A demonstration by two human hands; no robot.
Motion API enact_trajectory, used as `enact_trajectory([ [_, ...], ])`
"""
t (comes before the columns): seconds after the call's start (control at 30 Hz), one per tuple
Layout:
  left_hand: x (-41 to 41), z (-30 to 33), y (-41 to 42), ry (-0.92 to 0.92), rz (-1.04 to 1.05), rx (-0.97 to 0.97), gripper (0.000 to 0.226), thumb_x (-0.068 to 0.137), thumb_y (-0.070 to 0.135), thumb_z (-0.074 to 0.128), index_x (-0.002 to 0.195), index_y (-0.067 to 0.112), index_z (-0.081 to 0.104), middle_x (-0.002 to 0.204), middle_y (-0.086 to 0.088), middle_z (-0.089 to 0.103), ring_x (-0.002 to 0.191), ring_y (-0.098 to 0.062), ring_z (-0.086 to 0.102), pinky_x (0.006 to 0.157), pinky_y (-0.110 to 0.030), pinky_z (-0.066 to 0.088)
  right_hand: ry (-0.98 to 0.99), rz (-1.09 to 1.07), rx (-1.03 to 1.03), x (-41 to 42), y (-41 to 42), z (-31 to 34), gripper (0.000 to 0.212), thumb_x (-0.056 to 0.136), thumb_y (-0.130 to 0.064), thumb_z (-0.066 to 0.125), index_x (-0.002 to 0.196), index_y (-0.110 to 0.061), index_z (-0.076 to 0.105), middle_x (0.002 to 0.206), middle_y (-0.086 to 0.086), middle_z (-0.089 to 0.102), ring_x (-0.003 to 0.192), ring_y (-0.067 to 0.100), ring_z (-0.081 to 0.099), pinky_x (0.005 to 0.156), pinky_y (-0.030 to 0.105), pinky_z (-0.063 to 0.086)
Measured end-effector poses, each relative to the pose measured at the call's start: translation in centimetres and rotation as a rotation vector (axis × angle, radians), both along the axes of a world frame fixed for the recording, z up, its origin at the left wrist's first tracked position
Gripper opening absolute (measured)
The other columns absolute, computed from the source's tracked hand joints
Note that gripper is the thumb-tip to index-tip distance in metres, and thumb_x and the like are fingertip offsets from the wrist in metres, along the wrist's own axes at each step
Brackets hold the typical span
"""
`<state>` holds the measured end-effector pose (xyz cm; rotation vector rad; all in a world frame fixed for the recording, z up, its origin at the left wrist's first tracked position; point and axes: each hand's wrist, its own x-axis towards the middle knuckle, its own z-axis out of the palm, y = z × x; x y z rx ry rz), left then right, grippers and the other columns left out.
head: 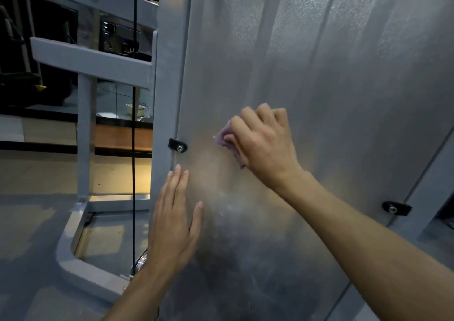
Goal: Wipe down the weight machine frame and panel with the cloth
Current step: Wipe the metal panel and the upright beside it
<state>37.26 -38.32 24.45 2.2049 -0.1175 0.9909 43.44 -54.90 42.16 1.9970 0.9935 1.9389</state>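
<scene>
Dim gym floor behind, we've got the right hand [264, 140] curled round the soft, light purple cloth [227, 140] bunched under its fingertips on the stiff panel [319, 75], left hand [173, 218] fingers straight, bracing below

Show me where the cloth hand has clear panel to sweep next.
Bare panel lies above and right of the right hand holding the cloth. It is crowded leftward: the black clip, frame post and flat left hand.
</scene>
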Motion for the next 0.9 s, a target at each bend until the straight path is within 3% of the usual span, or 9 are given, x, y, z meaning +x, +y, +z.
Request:
enact_trajectory([
  [0.2, -0.1, -0.2, 0.1, 0.008, 0.013, -0.002, 0.069, 0.101, 0.048, 0.037, 0.163, 0.024, 0.018, 0.171, 0.011, 0.009, 0.157, -0.004, 0.002, 0.125, -0.035, 0.012, 0.101, 0.077, -0.415, 0.4, 0.0, -6.0, 0.025, 0.105, -0.032, 0.055, 0.084, -0.02, 0.06, 0.076, 0.003, 0.057, 0.074, 0.026, 0.054, 0.067, 0.038, 0.033],
  [0.27, -0.2, -0.2, 0.2, -0.004, 0.013, 0.002, 0.068, 0.101, 0.045, 0.04, 0.163, 0.022, 0.02, 0.171, 0.01, 0.011, 0.157, -0.004, 0.003, 0.126, -0.032, 0.011, 0.061, 0.094, -0.364, 0.7, 0.3, -3.6, 0.025, 0.104, -0.034, 0.057, 0.083, -0.02, 0.06, 0.073, 0.003, 0.056, 0.072, 0.027, 0.053, 0.066, 0.039, 0.032],
  [0.33, -0.2, -0.2, 0.3, -0.007, 0.015, 0.0, 0.068, 0.101, 0.041, 0.043, 0.162, 0.02, 0.022, 0.171, 0.008, 0.012, 0.157, -0.005, 0.005, 0.126, -0.032, 0.011, 0.01, 0.06, -0.183, 0.8, 0.9, -0.7, 0.026, 0.101, -0.035, 0.061, 0.079, -0.021, 0.057, 0.069, 0.002, 0.055, 0.069, 0.028, 0.052, 0.065, 0.039, 0.031],
  [0.43, -0.1, -0.3, 0.5, 0.012, 0.025, -0.022, 0.068, 0.101, 0.041, 0.043, 0.162, 0.02, 0.022, 0.171, 0.008, 0.012, 0.157, -0.006, 0.005, 0.126, -0.034, 0.013, 0.014, 0.064, -0.044, 0.9, 1.9, -0.7, 0.026, 0.102, -0.031, 0.058, 0.078, -0.021, 0.058, 0.065, 0.002, 0.056, 0.065, 0.028, 0.051, 0.063, 0.039, 0.031],
  [0.57, -0.1, -0.5, 0.6, 0.028, 0.041, -0.003, 0.069, 0.102, 0.043, 0.042, 0.163, 0.021, 0.02, 0.171, 0.009, 0.009, 0.157, -0.005, 0.003, 0.126, -0.035, 0.013, 0.156, 0.096, -0.424, 0.7, 1.6, -6.3, 0.013, 0.094, -0.027, 0.055, 0.087, -0.02, 0.064, 0.069, 0.002, 0.062, 0.067, 0.026, 0.052, 0.067, 0.039, 0.029],
  [0.63, 0.0, -0.7, 0.6, 0.032, 0.043, 0.005, 0.069, 0.102, 0.043, 0.042, 0.163, 0.022, 0.019, 0.172, 0.01, 0.008, 0.157, -0.004, 0.001, 0.126, -0.036, 0.012, 0.144, 0.045, -0.534, 0.9, 1.7, -5.8, 0.014, 0.086, -0.032, 0.067, 0.09, -0.02, 0.061, 0.073, 0.001, 0.065, 0.07, 0.025, 0.053, 0.069, 0.038, 0.028],
  [0.7, 0.1, -0.6, 0.8, 0.034, 0.045, 0.002, 0.069, 0.102, 0.042, 0.042, 0.163, 0.021, 0.019, 0.171, 0.01, 0.007, 0.157, -0.004, 0.001, 0.126, -0.036, 0.012, 0.091, 0.053, -0.384, 1.5, 2.4, -3.3, 0.022, 0.085, -0.037, 0.076, 0.086, -0.022, 0.06, 0.07, 0.001, 0.062, 0.07, 0.026, 0.052, 0.068, 0.039, 0.03],
  [0.8, 0.1, -0.6, 1.0, 0.042, 0.045, -0.021, 0.069, 0.101, 0.042, 0.042, 0.163, 0.02, 0.02, 0.171, 0.009, 0.008, 0.157, -0.005, 0.002, 0.126, -0.035, 0.012, 0.031, 0.055, -0.025, 1.3, 3.6, 0.1, 0.024, 0.094, -0.032, 0.069, 0.076, -0.021, 0.057, 0.064, 0.002, 0.056, 0.065, 0.027, 0.049, 0.065, 0.039, 0.028],
  [0.9, 0.2, -0.7, 1.2, 0.043, 0.053, -0.023, 0.07, 0.101, 0.044, 0.04, 0.163, 0.02, 0.019, 0.171, 0.009, 0.009, 0.157, -0.006, 0.003, 0.125, -0.034, 0.012, 0.096, 0.114, -0.079, 0.9, 4.3, -3.2, 0.018, 0.097, -0.028, 0.063, 0.08, -0.021, 0.062, 0.067, 0.002, 0.058, 0.069, 0.027, 0.051, 0.066, 0.04, 0.031],
])
